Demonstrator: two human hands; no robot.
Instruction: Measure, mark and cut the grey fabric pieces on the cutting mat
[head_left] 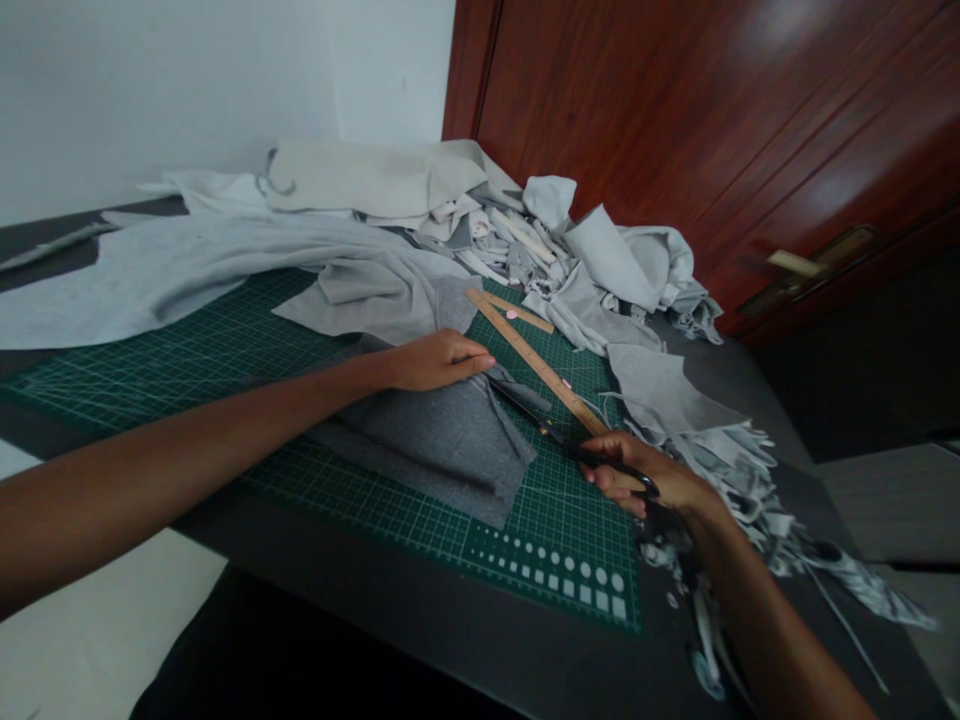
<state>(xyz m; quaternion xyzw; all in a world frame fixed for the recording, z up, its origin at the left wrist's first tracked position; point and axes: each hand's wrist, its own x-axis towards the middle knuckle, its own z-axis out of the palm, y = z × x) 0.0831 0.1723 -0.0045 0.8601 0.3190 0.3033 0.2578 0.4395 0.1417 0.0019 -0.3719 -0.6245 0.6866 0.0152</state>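
My right hand (626, 472) is closed round the handles of black scissors (551, 432). Their blades reach left into a dark grey piece of fabric (442, 440), along its upper edge. My left hand (448, 360) pinches that fabric near the blade tips. A narrow strip of the same fabric lies just above the blades. Under the fabric is a green cutting mat (375, 520) with a white grid. Beyond the scissors lies a wooden ruler (536, 360), slanting towards my right hand, with a shorter wooden ruler (525, 314) beside its far end.
Pale grey fabric (172, 270) spreads over the mat's far left side. A cream fabric roll (360, 180) and heaped scraps (525, 250) line the back. More offcuts (675, 395) run down the right edge of the dark table (337, 610). A wooden door (712, 130) stands behind.
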